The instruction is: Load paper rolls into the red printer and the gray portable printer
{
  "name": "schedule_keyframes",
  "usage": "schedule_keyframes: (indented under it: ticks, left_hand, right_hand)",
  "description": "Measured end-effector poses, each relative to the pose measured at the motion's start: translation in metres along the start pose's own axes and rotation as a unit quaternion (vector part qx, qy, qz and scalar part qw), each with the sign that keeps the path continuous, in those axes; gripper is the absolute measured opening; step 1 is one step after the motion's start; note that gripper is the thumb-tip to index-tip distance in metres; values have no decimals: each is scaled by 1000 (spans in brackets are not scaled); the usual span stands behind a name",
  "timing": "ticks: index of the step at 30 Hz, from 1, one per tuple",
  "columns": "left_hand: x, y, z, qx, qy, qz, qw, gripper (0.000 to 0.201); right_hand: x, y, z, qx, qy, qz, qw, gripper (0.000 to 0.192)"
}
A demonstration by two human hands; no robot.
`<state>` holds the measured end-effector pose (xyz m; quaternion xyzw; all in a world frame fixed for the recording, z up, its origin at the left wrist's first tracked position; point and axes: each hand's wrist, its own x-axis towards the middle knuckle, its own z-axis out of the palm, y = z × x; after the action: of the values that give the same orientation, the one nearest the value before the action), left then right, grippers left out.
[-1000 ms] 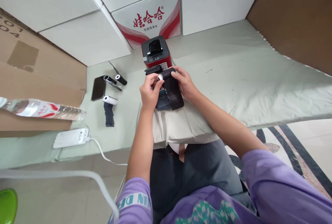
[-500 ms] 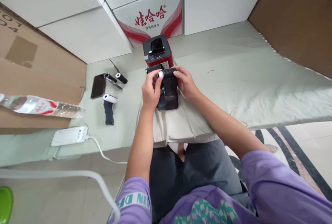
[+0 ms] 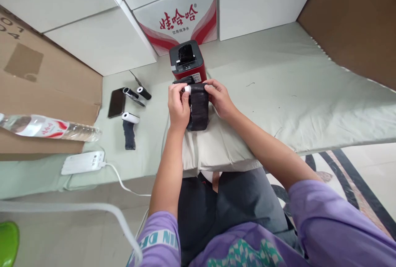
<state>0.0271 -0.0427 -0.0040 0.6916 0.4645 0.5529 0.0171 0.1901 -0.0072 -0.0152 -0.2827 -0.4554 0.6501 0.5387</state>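
Observation:
Between both hands is a roll of black ribbon with a white core end showing on its left. A wide length of the ribbon hangs down over the near edge of the covered surface. My left hand pinches the white-cored end. With thumb and fingers, my right hand grips the roll's right end. Just beyond the hands stands a red and black label printer, with a black part jutting from its front, partly hidden by my left fingers.
To the left lie a dark phone, small black rolls and a white roll with dark ribbon trailing from it. Nearer are a cabled white power bank and a water bottle. White boxes stand behind; cardboard flanks both sides.
The ribbon roll has shifted slightly left and its hanging length has turned and swung left. Both hands keep their hold on it.

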Motion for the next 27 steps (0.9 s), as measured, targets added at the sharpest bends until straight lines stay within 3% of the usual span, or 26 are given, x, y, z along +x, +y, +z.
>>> schedule_keyframes:
  ticks: [5,14,27]
  left_hand:
    - [-2,-2,1,-8,-15,-21,1000,47]
    - [-1,-5,-1,-51,-60,-2,997,48]
    - [0,0,-2,-25,-40,-33,998,49]
  right_hand:
    - [1,2,-1,-17,-6,-10,1000,49]
    - [0,-3,-3,4,8,-6,1000,55]
    - [0,1,0,-6,-1,38,999,60]
